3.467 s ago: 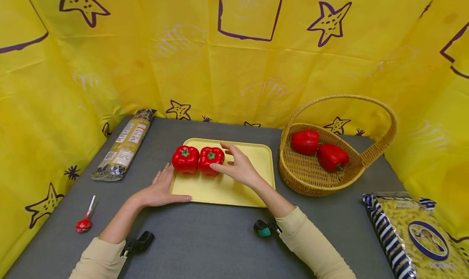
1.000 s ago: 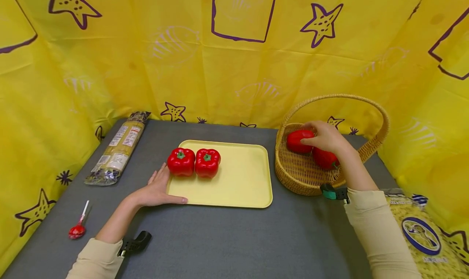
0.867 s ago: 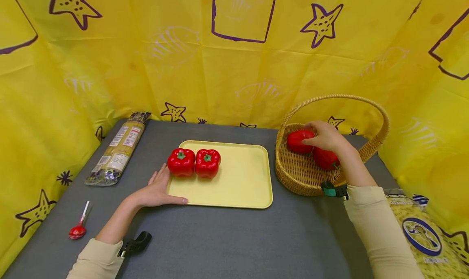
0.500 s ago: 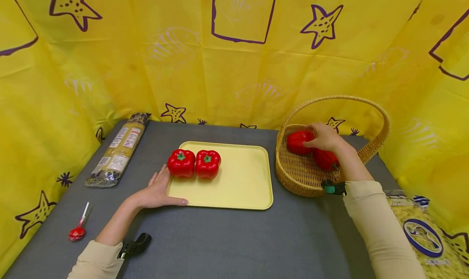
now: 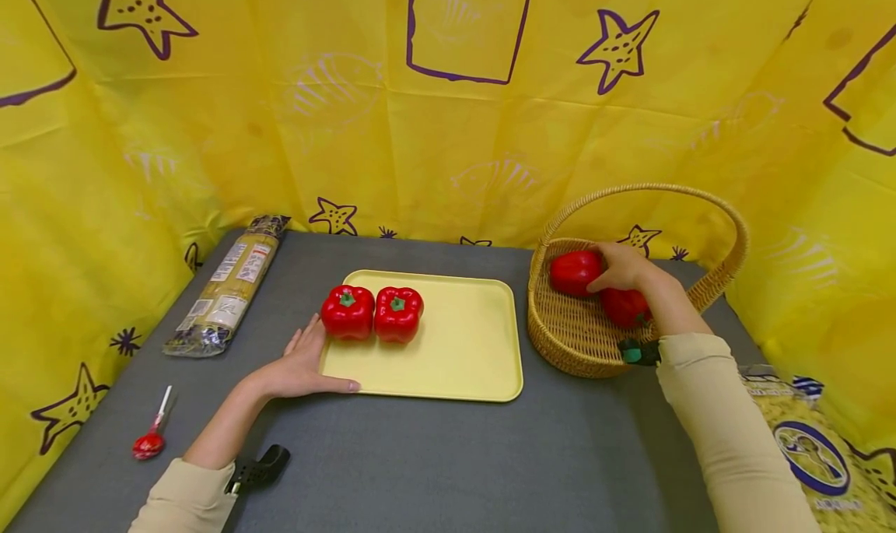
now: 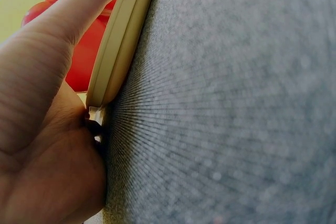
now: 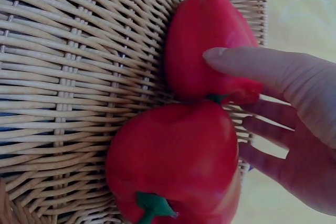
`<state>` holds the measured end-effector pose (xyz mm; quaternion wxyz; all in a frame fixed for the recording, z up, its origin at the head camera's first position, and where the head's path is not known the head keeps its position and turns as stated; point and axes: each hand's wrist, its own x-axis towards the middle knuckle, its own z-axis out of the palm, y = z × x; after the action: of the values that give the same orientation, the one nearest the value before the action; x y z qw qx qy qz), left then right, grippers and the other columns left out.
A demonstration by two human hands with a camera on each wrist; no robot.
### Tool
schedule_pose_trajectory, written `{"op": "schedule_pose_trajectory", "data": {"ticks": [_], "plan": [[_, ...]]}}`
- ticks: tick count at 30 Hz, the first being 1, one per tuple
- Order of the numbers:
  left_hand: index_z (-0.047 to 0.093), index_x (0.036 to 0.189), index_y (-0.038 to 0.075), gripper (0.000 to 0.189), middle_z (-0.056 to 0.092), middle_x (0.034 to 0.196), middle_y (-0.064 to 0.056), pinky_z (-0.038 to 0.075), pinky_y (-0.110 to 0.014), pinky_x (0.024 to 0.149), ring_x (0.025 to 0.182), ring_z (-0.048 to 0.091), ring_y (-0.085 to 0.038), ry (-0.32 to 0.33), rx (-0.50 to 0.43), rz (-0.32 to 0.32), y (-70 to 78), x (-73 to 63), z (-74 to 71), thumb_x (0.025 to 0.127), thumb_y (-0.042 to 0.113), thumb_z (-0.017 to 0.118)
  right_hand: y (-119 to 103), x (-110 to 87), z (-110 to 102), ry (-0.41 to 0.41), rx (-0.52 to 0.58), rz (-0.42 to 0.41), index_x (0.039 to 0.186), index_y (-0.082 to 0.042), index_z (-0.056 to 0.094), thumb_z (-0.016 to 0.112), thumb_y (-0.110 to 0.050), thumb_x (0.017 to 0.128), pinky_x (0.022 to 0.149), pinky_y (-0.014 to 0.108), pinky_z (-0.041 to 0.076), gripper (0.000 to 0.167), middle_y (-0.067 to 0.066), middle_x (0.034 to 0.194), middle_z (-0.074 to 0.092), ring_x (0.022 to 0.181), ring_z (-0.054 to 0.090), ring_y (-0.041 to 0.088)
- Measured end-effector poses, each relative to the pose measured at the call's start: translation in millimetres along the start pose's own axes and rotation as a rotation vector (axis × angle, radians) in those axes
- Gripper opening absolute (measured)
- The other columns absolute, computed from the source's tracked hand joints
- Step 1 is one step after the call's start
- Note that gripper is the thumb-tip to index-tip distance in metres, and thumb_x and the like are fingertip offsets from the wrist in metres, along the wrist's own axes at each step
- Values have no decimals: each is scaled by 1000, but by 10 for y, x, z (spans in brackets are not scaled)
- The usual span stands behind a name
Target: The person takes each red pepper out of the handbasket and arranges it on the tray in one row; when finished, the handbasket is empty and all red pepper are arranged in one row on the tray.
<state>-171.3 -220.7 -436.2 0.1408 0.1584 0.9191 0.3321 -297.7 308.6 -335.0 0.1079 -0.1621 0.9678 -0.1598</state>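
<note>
My left hand (image 5: 297,368) rests at the near left corner of a yellow tray (image 5: 469,346), thumb along its front edge and fingers along its left side. Two red bell peppers, a left one (image 5: 348,313) and a right one (image 5: 398,315), sit side by side on the tray, green stems up. My right hand (image 5: 625,268) reaches into a wicker basket (image 5: 574,338). Its thumb lies over the side of the farther red bell pepper (image 7: 197,40); the other fingers extend behind, spread and partly hidden. A nearer bell pepper (image 7: 168,153) lies against it, green stem showing.
The basket's tall handle (image 5: 728,264) arches over the right hand. A long clear packet of noodles (image 5: 227,288) lies at the left, with a red lollipop (image 5: 149,443) nearer. A pasta bag (image 5: 815,455) lies at the right, partly behind the sleeve. A yellow curtain (image 5: 462,144) encloses the table.
My right hand has gone from the tray's right pepper into the basket; lately its thumb has slid right and down across the farther pepper. The left hand stays at the tray corner.
</note>
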Motion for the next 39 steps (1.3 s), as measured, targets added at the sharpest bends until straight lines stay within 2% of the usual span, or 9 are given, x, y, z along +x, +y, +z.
{"op": "schedule_pose_trajectory", "data": {"ticks": [9,17,26,39], "plan": [[5,154,1,120,1,159,-27,-4,-67,108,143,-10,-49,14,1,9,0,-11,10,74,52,79,45,20,43,-9,-1,21,132,15,41,78,-16,81,99,61,36,70,35,128,49,118,45,51],[5,155,2,120,2,159,-26,-4,-67,108,143,-10,-49,15,0,13,-8,-8,14,74,52,80,52,-28,55,56,1,10,124,11,47,79,-27,79,87,58,45,67,30,112,57,102,54,46],[4,155,2,120,0,159,-27,-6,-67,108,143,-11,-48,2,-10,3,6,-8,5,75,51,79,-33,-71,15,19,80,59,139,9,35,76,-33,85,96,58,40,79,34,130,50,116,50,47],[4,155,1,121,1,159,-27,-4,-67,108,143,-9,-48,13,5,12,-19,4,18,74,52,80,-158,-153,-7,87,129,60,137,7,41,75,-47,83,92,54,42,84,27,123,55,112,52,40]]}}
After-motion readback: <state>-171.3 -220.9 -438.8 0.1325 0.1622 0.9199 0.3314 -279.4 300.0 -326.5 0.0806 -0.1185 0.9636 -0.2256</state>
